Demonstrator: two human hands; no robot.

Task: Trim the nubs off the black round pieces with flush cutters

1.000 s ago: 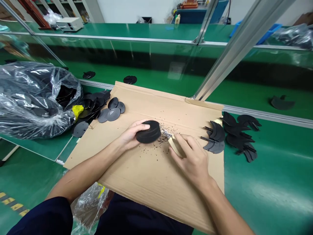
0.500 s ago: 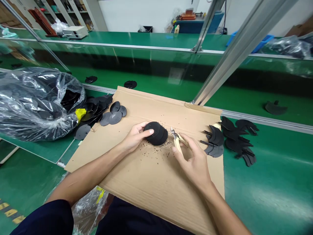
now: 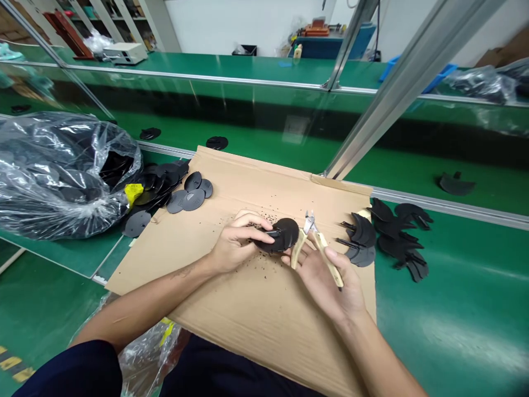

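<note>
My left hand (image 3: 242, 240) is closed on black plastic discs (image 3: 287, 232), its fingers across their upper face. The discs overlap, and a raised dark part shows under the fingertips. In my right hand (image 3: 330, 275) lies a pair of cutting pliers (image 3: 309, 223) with cream handles, jaws pointing away from me. My right fingertips are close to the lower right edge of the discs; whether they touch is unclear. Small black scraps lie scattered on the cardboard sheet (image 3: 231, 320) beneath.
Loose black discs (image 3: 193, 199) lie on the cardboard's left, beside a clear plastic bag (image 3: 61, 182) of black pieces. Stacked black pieces (image 3: 363, 231) sit at its right edge, with more black pieces (image 3: 399, 231) beyond. A metal post (image 3: 384, 105) slants up behind.
My left hand has turned over with the discs, from thumb on top to fingers on top. The right hand has tilted palm-up, and the pliers now point away from me.
</note>
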